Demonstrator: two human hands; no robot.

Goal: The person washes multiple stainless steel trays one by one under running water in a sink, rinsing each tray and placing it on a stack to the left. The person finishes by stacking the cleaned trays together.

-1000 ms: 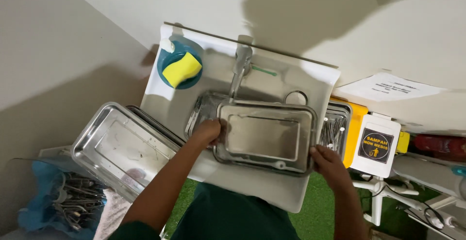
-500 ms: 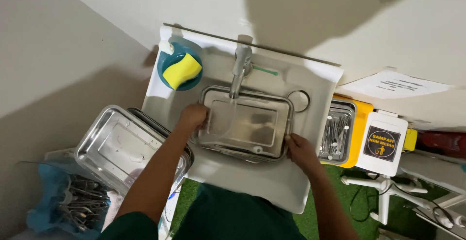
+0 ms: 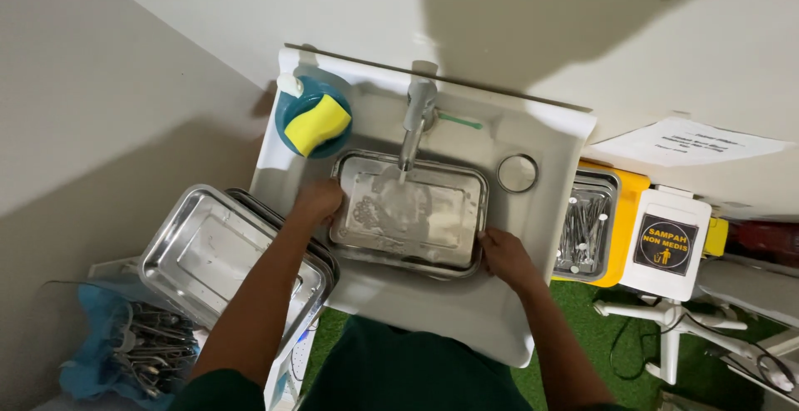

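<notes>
Steel tray (image 3: pixel 408 215) lying flat in the white sink (image 3: pixel 433 319) under the running tap (image 3: pixel 416 116). Left hand (image 3: pixel 318 201) gripping its left edge, right hand (image 3: pixel 503 255) closed on the lower right corner. Yellow sponge (image 3: pixel 316 122) in a blue bowl (image 3: pixel 293 105) at upper left.

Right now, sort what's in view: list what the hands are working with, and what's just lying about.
In use:
left hand
right hand
steel tray held at both ends
tap running onto it
white sink

Lying about:
yellow sponge in blue bowl
stacked steel trays
instruments on blue cloth
instruments in yellow-edged tray
</notes>
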